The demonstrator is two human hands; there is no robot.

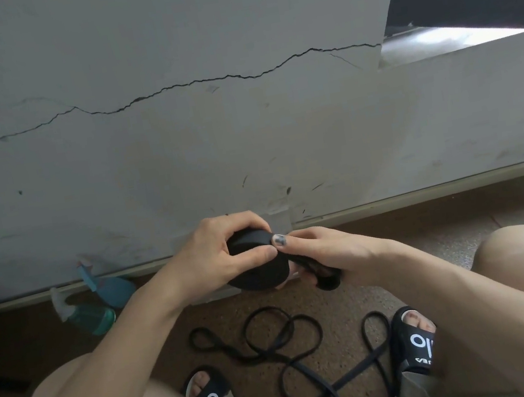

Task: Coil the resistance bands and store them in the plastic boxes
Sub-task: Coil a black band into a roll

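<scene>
Seated, facing a cracked grey wall [172,126]. My left hand [225,256] grips a black coil of resistance band [256,277], fingers curled over its top, thumb pressed on its near face. My right hand [325,253] is curled round the band's free stretch just beside the coil, thumb tip lying against the coil's edge. The coil is held in the air between my knees, above the floor [339,296]. The loose remainder of the black band [277,338] lies in tangled loops on the floor between my two black slides [414,342]. Behind the hands, a clear plastic box [278,220] stands against the wall, mostly hidden. Two spray bottles [97,302] lie on the floor to the left, by the wall.
</scene>
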